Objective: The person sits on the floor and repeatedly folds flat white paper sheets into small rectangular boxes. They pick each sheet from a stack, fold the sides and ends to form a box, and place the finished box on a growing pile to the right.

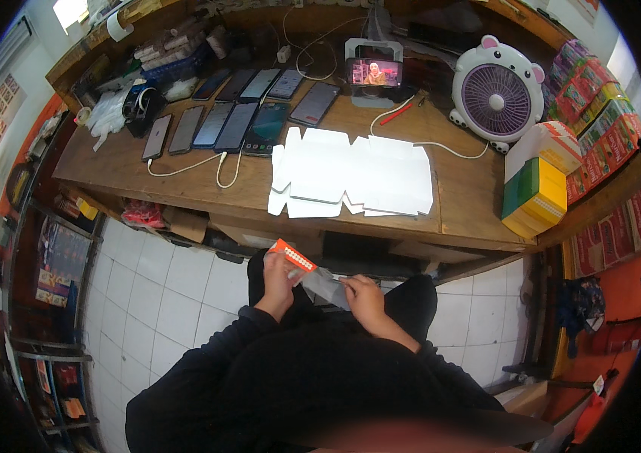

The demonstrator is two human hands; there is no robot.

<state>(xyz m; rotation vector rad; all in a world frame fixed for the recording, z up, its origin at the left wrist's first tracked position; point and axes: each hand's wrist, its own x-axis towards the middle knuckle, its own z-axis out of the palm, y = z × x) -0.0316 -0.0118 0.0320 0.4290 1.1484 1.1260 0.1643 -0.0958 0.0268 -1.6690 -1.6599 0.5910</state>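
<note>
Above my lap, my left hand (279,278) is closed on a small orange packet (295,256) with a row of pale shapes along it. A clear plastic bag (325,287) stretches from the packet toward my right. Its other end is pinched by my right hand (364,296), fingers bent at the bag's edge. Whether the packet sits inside the bag or only against it, I cannot tell. On the desk just beyond my hands lie flattened white cardboard boxes (358,172), overlapping one another.
Several phones (236,127) lie on the wooden desk (192,178), with white charging cables (184,171) near its front edge. Behind the cardboard, a lit phone (375,73) stands on a holder. At right are a bear-shaped fan (496,102), a yellow-green box (534,198) and stacked colourful packs (599,143).
</note>
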